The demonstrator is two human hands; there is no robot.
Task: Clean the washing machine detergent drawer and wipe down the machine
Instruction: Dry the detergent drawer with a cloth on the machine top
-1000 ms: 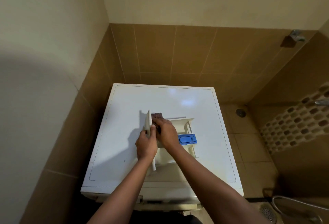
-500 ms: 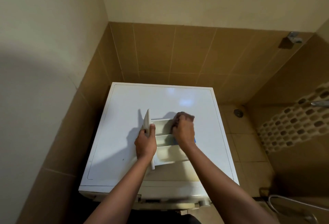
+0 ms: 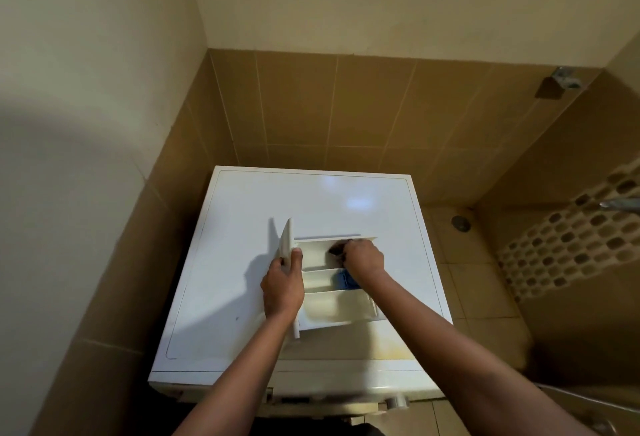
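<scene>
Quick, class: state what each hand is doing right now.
Left hand: closed on the detergent drawer's front panel.
Right hand: closed on a dark cloth inside the detergent drawer.

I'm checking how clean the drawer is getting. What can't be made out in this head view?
- Dark scrubbing item: mostly hidden in the right hand; its type is unclear.
- Blue plastic insert: partly covered by the right wrist.
- White plastic detergent drawer: residue too small to judge.
- White washing machine: front hidden below its top and behind the arms.
- Left hand covers part of the drawer's front panel.

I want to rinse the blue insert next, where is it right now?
In the head view, the blue insert sits in the drawer's middle compartment, right side, just under the right hand.
</scene>
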